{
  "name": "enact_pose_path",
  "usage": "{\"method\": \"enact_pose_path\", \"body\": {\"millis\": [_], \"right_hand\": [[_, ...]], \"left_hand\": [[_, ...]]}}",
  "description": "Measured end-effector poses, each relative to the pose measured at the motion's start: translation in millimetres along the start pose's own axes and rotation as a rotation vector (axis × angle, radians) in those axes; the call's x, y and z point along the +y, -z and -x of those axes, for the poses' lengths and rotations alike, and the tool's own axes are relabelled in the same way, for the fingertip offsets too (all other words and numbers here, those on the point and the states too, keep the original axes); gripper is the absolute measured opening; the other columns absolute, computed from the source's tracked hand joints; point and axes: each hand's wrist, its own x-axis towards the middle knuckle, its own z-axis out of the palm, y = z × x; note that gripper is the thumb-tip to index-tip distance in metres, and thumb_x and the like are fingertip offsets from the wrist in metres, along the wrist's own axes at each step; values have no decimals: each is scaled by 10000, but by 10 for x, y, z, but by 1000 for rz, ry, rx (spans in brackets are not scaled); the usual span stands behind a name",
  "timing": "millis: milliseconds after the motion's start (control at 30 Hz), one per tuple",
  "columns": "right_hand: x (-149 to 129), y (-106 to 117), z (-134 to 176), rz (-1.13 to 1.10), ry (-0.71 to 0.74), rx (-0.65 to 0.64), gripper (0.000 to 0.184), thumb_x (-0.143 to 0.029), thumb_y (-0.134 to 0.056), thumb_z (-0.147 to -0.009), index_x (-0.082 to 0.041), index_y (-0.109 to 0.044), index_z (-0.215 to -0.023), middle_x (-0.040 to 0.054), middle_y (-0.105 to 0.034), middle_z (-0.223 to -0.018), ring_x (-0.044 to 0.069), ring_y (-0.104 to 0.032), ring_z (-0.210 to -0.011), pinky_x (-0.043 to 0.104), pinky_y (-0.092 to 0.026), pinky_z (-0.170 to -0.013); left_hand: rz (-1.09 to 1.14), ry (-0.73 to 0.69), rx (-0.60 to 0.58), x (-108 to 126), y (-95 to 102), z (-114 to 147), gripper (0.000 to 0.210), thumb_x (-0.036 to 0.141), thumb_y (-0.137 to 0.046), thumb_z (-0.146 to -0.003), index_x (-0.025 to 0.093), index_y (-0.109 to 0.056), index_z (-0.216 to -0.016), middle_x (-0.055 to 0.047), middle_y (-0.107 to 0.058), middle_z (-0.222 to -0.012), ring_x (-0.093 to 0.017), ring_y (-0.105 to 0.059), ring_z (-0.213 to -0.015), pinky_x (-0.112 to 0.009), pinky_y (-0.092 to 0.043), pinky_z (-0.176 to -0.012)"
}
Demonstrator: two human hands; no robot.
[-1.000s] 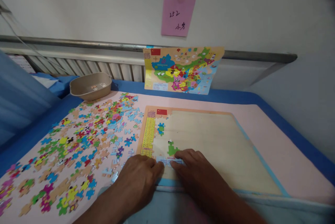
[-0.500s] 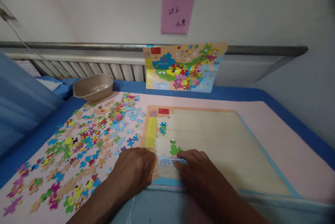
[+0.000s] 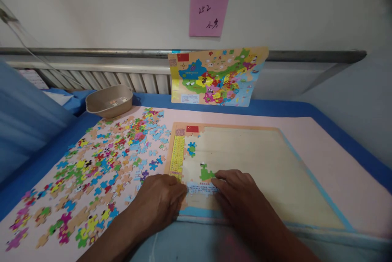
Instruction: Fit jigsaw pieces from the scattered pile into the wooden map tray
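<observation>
A jigsaw board (image 3: 254, 164) lies in front of me, with its left border and some lower-left pieces in place. My left hand (image 3: 163, 192) rests over the board's lower left border, fingers curled in; whatever they hold is hidden. Close by on the right, my right hand (image 3: 237, 188) has bent fingers at the edge of a joined green patch (image 3: 206, 173) and a pale blue text block (image 3: 200, 188). Its fingertips touch the puzzle pieces there. A blue-green joined cluster (image 3: 191, 149) sits higher up, near the yellow strip (image 3: 177, 153).
Many loose puzzle pieces (image 3: 101, 164) spread over the pink surface at left. Behind them stands a beige basin (image 3: 110, 102) with a few pieces inside. A printed map picture (image 3: 217, 77) leans against the metal rail (image 3: 312, 56). A blue curtain (image 3: 27, 119) hangs at far left.
My right hand has shifted slightly right, uncovering more of the text block. My left hand stays near the border, moved a little right. The view has shifted slightly.
</observation>
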Motion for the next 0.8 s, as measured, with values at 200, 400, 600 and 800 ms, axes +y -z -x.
{"method": "enact_pose_path", "body": {"millis": [200, 400, 600, 800], "right_hand": [[2, -5, -17, -48, -24, -18, 236, -66, -626, -962, -203, -734, -1121, 96, -735, -1178, 286, -649, -1079, 453, -468, -912], [-29, -17, -16, -62, -49, -37, 181, -71, -636, -971, -208, -729, -1047, 72, -721, -1063, 271, -622, -1004, 423, -437, -877], [-63, -42, 3, -59, -34, -37, 146, -67, -635, -978, -199, -695, -961, 59, -679, -982, 254, -563, -914, 398, -398, -844], [-62, -65, 6, -49, -42, -26, 159, -73, -608, -997, -198, -690, -943, 56, -656, -957, 245, -539, -885, 384, -382, -831]], "left_hand": [[-69, -38, -45, 24, 34, -2, 269, 206, -466, -1043, 224, -609, -816, 1, -641, -736, -166, -585, -664, -315, -301, -604], [-129, 10, -120, 61, 46, 12, 254, 235, -484, -1057, 241, -634, -852, -3, -661, -756, -186, -614, -682, -329, -317, -605], [-129, -3, -149, 51, 34, 13, 262, 236, -468, -1067, 241, -632, -862, -7, -658, -756, -180, -589, -663, -330, -333, -608], [-134, -16, -125, 30, 1, 30, 240, 223, -472, -1057, 243, -616, -866, -8, -656, -758, -186, -581, -661, -346, -307, -597]]}}
